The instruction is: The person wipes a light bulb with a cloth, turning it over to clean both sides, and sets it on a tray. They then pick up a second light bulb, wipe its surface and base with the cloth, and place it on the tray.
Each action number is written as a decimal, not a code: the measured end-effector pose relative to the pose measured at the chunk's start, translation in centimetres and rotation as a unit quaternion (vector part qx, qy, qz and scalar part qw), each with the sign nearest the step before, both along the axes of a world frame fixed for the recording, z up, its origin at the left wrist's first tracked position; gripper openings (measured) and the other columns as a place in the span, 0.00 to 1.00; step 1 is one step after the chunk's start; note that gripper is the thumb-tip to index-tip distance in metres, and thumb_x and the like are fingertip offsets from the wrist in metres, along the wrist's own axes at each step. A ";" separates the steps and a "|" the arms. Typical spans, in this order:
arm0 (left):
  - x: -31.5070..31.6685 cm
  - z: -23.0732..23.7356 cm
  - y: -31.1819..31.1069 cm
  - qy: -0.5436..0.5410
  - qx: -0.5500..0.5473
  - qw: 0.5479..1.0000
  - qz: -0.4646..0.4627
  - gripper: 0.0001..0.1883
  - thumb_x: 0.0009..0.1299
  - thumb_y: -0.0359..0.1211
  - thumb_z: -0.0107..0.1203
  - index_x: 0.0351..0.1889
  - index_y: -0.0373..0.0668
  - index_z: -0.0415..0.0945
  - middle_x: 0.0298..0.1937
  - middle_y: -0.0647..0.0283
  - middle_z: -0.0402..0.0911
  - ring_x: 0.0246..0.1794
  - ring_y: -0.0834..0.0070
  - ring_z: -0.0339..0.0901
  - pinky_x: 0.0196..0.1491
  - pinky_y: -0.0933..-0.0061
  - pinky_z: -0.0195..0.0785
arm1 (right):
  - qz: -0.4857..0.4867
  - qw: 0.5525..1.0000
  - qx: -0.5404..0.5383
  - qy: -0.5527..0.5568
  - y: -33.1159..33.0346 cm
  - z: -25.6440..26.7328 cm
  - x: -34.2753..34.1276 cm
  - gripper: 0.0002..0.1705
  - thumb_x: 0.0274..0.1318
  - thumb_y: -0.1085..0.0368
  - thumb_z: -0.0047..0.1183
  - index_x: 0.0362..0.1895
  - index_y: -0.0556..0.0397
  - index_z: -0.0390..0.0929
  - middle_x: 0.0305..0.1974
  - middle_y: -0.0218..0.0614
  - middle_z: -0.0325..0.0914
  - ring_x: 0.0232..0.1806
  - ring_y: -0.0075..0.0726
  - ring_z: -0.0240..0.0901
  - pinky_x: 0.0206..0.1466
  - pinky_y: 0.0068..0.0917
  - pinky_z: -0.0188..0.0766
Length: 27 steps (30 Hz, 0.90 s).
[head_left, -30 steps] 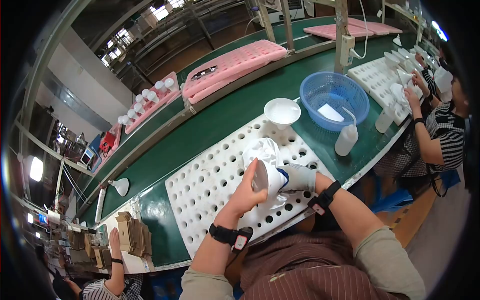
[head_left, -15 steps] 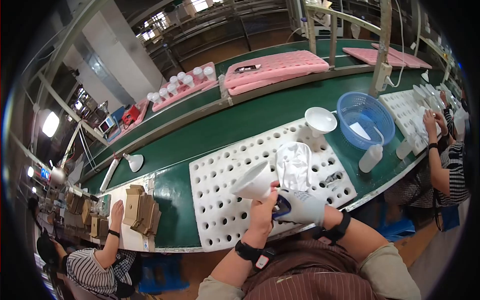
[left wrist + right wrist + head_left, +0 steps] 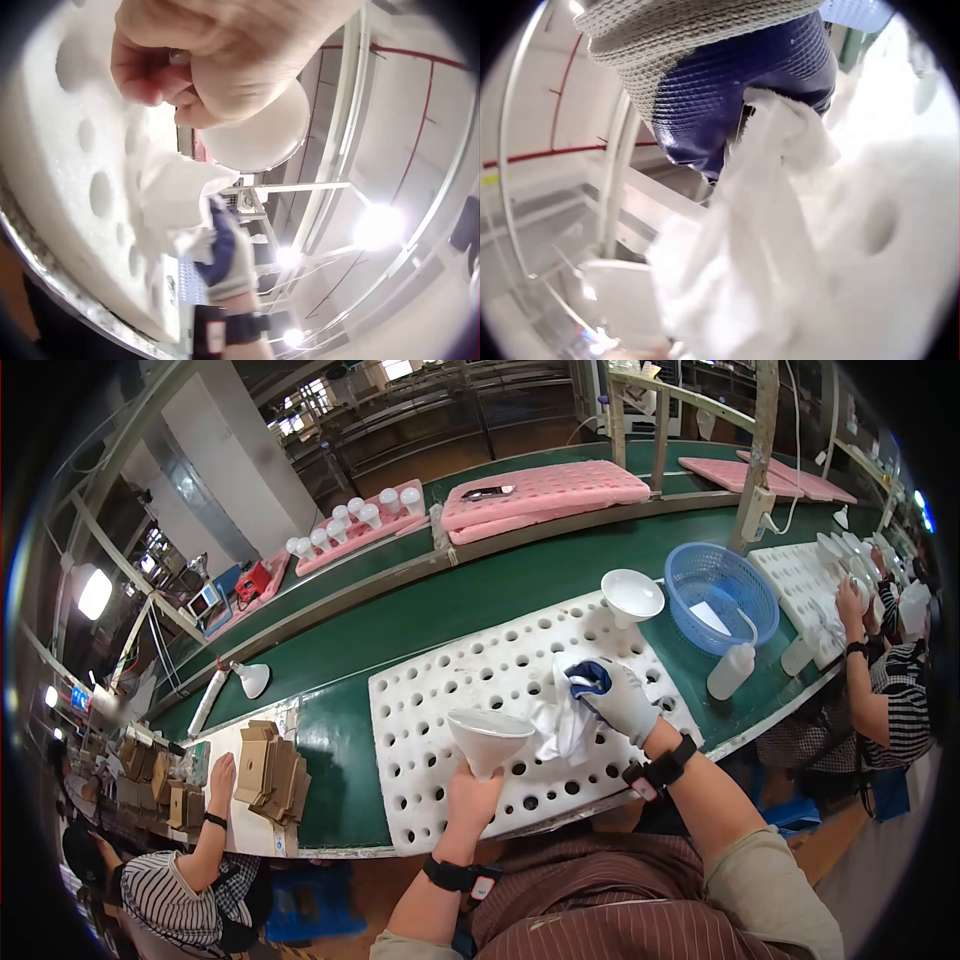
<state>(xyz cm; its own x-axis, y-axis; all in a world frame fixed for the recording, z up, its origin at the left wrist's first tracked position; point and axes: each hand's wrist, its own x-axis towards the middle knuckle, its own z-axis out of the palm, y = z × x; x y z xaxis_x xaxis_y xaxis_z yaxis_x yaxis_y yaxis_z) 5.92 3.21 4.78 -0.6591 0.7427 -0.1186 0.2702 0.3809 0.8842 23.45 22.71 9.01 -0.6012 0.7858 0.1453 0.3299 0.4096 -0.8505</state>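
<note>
A white cone-shaped lamp bulb stands wide face up in my bare left hand, whose curled fingers grip its narrow end. The left wrist view shows the underside of the wide bulb beyond that hand. My right hand wears a grey glove with dark blue coated fingers. It pinches a crumpled white cloth, which hangs to the right of the bulb over a white foam tray full of round holes. In the right wrist view the cloth trails from the gloved fingers.
Another white bulb stands at the tray's back corner, beside a blue basket and a squeeze bottle. Cardboard pieces and one more bulb are at left. Pink foam trays lie behind. People work on both sides.
The bulb has come upright, from tilted sideways to wide face up. My right hand has moved away from it to the right and lifted the cloth off the tray. The head view has swung left.
</note>
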 end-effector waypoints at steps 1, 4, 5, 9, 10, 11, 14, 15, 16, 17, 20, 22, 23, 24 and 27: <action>0.1 -0.5 -0.1 0.151 0.009 0.988 -0.006 0.14 0.59 0.28 0.59 0.43 0.34 0.74 0.33 0.52 0.82 0.32 0.60 0.81 0.35 0.64 0.73 | 0.036 0.994 0.059 0.090 -0.5 0.8 -0.2 0.17 0.48 0.66 0.60 0.45 0.52 0.80 0.39 0.44 0.81 0.41 0.50 0.78 0.47 0.37 0.74; 0.9 0.2 0.6 0.127 -0.006 0.990 -0.061 0.14 0.60 0.31 0.58 0.42 0.34 0.76 0.35 0.47 0.83 0.39 0.54 0.82 0.44 0.59 0.71 | 0.149 0.946 0.276 0.085 -5.6 6.7 -1.2 0.19 0.43 0.60 0.61 0.43 0.45 0.79 0.43 0.40 0.74 0.44 0.48 0.72 0.48 0.42 0.70; 1.8 1.7 0.6 0.154 0.053 0.982 -0.101 0.14 0.60 0.31 0.59 0.41 0.33 0.76 0.32 0.48 0.83 0.31 0.61 0.82 0.36 0.62 0.73 | 0.223 0.918 0.325 0.042 -7.0 6.5 -2.1 0.18 0.44 0.59 0.61 0.44 0.42 0.78 0.47 0.38 0.72 0.46 0.48 0.71 0.48 0.42 0.70; 2.1 4.2 0.7 -0.223 0.025 0.972 -0.064 0.05 0.65 0.26 0.56 0.37 0.37 0.73 0.22 0.64 0.74 0.12 0.80 0.66 0.16 0.76 0.59 | 0.172 0.909 0.379 0.022 -6.4 4.8 -0.1 0.18 0.43 0.62 0.61 0.43 0.40 0.78 0.49 0.39 0.72 0.49 0.49 0.70 0.50 0.42 0.70; 1.5 5.3 0.2 -0.291 0.073 0.952 -0.053 0.03 0.67 0.25 0.54 0.36 0.39 0.71 0.20 0.67 0.69 0.11 0.82 0.61 0.15 0.77 0.55 | 0.152 0.930 0.334 0.003 -5.5 3.3 0.5 0.16 0.44 0.63 0.61 0.42 0.42 0.79 0.48 0.40 0.73 0.49 0.50 0.70 0.51 0.42 0.70; 0.7 6.3 -0.2 -0.354 0.123 0.926 -0.044 0.04 0.68 0.23 0.53 0.35 0.41 0.69 0.19 0.70 0.65 0.11 0.84 0.56 0.15 0.79 0.50 | 0.152 0.949 0.277 -0.001 -3.8 -0.8 1.0 0.13 0.46 0.65 0.60 0.40 0.45 0.80 0.44 0.41 0.75 0.47 0.50 0.71 0.51 0.42 0.70; -0.8 7.3 -0.3 -0.405 0.162 0.899 -0.041 0.06 0.69 0.22 0.52 0.34 0.43 0.67 0.18 0.72 0.61 0.11 0.85 0.52 0.14 0.80 0.45 | 0.060 0.975 0.213 -0.007 -3.5 -1.3 2.8 0.11 0.47 0.69 0.60 0.38 0.49 0.81 0.38 0.41 0.77 0.42 0.51 0.73 0.47 0.41 0.71; -0.7 7.2 -0.6 -0.407 0.127 0.903 -0.056 0.06 0.68 0.22 0.52 0.35 0.43 0.67 0.18 0.72 0.61 0.11 0.85 0.53 0.14 0.80 0.45 | 0.038 0.981 0.189 0.014 -3.7 -0.8 3.0 0.11 0.47 0.70 0.60 0.38 0.50 0.81 0.38 0.42 0.76 0.42 0.51 0.73 0.46 0.40 0.71; -0.7 6.7 -0.6 -0.402 0.122 0.906 -0.055 0.07 0.68 0.22 0.53 0.34 0.43 0.67 0.18 0.71 0.62 0.11 0.86 0.52 0.14 0.80 0.45 | 0.036 0.982 0.185 0.014 -3.7 0.1 3.2 0.11 0.47 0.70 0.60 0.38 0.50 0.81 0.38 0.42 0.76 0.42 0.51 0.73 0.46 0.40 0.71; -0.5 6.7 -0.4 -0.400 0.119 0.907 -0.059 0.07 0.68 0.22 0.53 0.34 0.43 0.67 0.18 0.71 0.62 0.11 0.86 0.52 0.14 0.80 0.45 | 0.032 0.983 0.171 0.063 -3.5 1.4 3.0 0.11 0.47 0.71 0.59 0.39 0.51 0.81 0.38 0.42 0.76 0.42 0.51 0.73 0.46 0.40 0.71; 0.1 6.3 -0.3 -0.411 0.095 0.906 -0.043 0.07 0.67 0.22 0.54 0.33 0.42 0.66 0.18 0.72 0.62 0.11 0.85 0.52 0.14 0.80 0.45 | 0.021 0.976 0.156 0.148 -4.0 5.3 2.7 0.15 0.43 0.75 0.59 0.40 0.52 0.80 0.39 0.42 0.76 0.43 0.50 0.73 0.47 0.39 0.70; 0.4 5.6 -0.1 -0.398 0.069 0.913 -0.047 0.07 0.67 0.23 0.53 0.33 0.44 0.66 0.18 0.72 0.62 0.10 0.85 0.52 0.14 0.80 0.45 | 0.035 0.967 0.189 0.166 -4.9 7.9 2.7 0.18 0.40 0.74 0.61 0.41 0.50 0.81 0.40 0.40 0.77 0.44 0.49 0.72 0.49 0.39 0.70; 0.8 5.4 0.0 -0.402 0.066 0.912 -0.052 0.07 0.67 0.23 0.53 0.33 0.44 0.66 0.18 0.72 0.62 0.10 0.85 0.52 0.14 0.80 0.45 | 0.045 0.962 0.209 0.171 -5.5 8.9 2.4 0.19 0.39 0.72 0.62 0.42 0.48 0.81 0.41 0.39 0.77 0.45 0.49 0.72 0.50 0.39 0.70; 1.4 5.2 0.2 -0.400 0.045 0.913 -0.067 0.06 0.67 0.24 0.54 0.35 0.42 0.67 0.19 0.71 0.64 0.11 0.85 0.54 0.15 0.80 0.47 | 0.093 0.947 0.269 0.148 -5.6 9.0 1.8 0.22 0.37 0.67 0.64 0.44 0.44 0.81 0.46 0.38 0.77 0.48 0.48 0.71 0.52 0.41 0.69; 4.5 6.4 0.2 -0.485 0.054 0.865 -0.116 0.10 0.68 0.27 0.55 0.46 0.43 0.71 0.23 0.72 0.68 0.13 0.87 0.57 0.15 0.82 0.46 | 0.160 0.893 0.407 0.108 -7.6 6.7 -0.8 0.25 0.40 0.62 0.63 0.49 0.37 0.80 0.58 0.38 0.71 0.55 0.48 0.69 0.57 0.45 0.66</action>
